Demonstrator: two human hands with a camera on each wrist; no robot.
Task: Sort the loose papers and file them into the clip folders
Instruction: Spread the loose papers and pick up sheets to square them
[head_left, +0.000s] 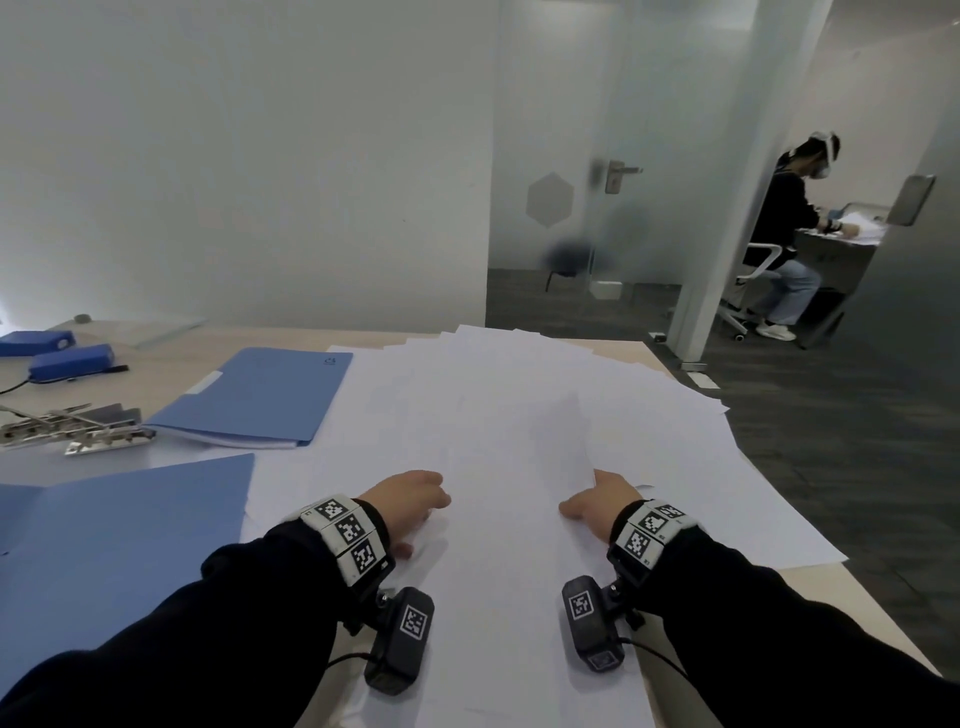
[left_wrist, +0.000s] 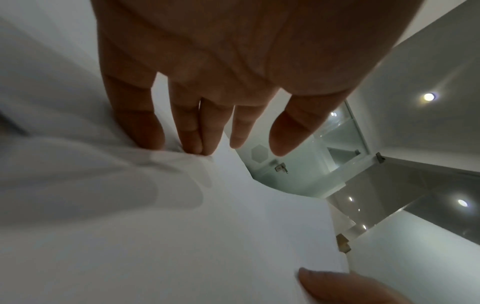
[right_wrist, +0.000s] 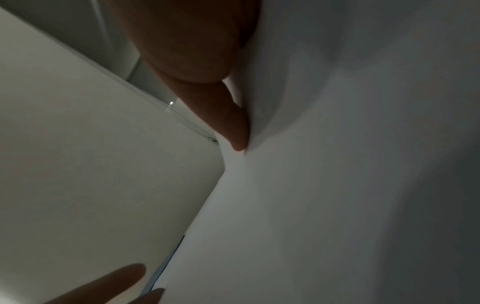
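White loose papers (head_left: 498, 415) cover a pale wood-toned counter (head_left: 171, 364). Two clip folders (head_left: 260, 395) are mid-blue, the metal clips (head_left: 72, 428) silver. Both wristbands (head_left: 345, 530) carry black-and-white square code patterns over black sleeves (head_left: 208, 623). The floor (head_left: 831, 441) looks dark grey, perhaps carpet.

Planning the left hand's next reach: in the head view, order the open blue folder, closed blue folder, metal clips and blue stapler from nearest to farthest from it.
From the left hand:
1. Open blue folder, just to its left.
2. Closed blue folder, ahead-left.
3. Metal clips, far left.
4. Blue stapler, back-left corner.
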